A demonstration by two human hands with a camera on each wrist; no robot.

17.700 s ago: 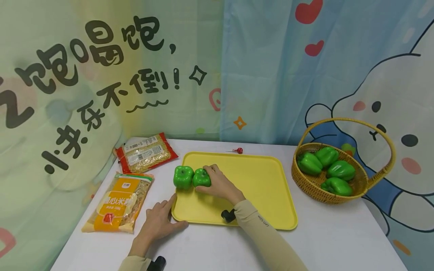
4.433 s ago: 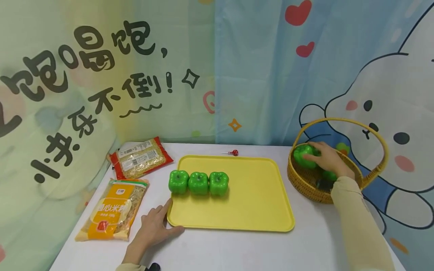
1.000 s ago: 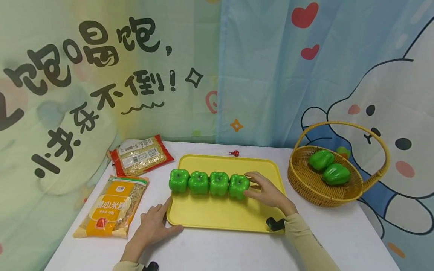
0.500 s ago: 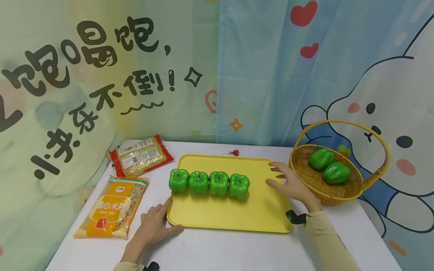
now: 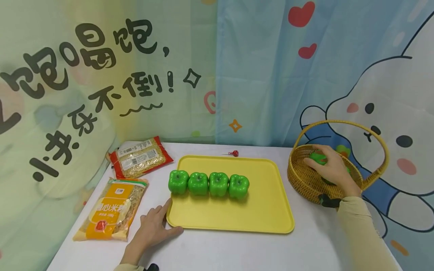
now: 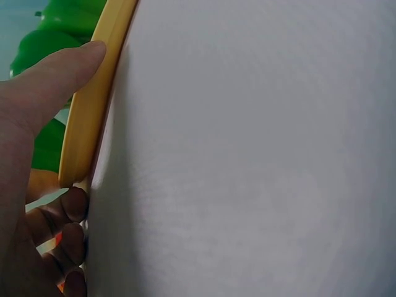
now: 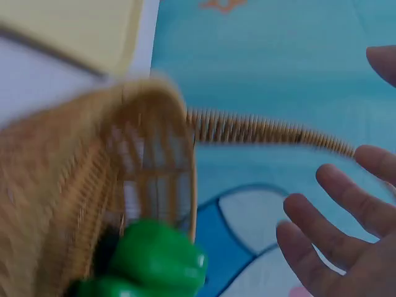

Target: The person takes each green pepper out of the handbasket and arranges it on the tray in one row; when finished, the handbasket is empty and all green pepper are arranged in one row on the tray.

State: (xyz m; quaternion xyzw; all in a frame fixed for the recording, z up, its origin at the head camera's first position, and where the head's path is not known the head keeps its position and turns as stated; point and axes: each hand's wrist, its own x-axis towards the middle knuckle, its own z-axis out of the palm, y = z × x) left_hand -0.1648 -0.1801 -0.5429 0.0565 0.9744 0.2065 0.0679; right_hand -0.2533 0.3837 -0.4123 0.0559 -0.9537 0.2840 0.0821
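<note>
Several green bell peppers stand upright in a row across the yellow tray, side by side from its left rim. My left hand rests at the tray's front left corner; in the left wrist view the straight thumb touches the rim. My right hand is over the wicker basket, partly covering a green pepper inside. The right wrist view has its fingers spread and apart from the blurred peppers. A second pepper there is mostly hidden by the hand.
The basket's tall handle arches above the right hand. Two food packets, one red-edged and one orange, lie left of the tray. A small red-headed item lies behind it. A printed curtain hangs at the back.
My right hand lets go of the fourth pepper in the row and moves right to the basket. Earlier, only two peppers were at the tray. The left hand stays at the corner.
</note>
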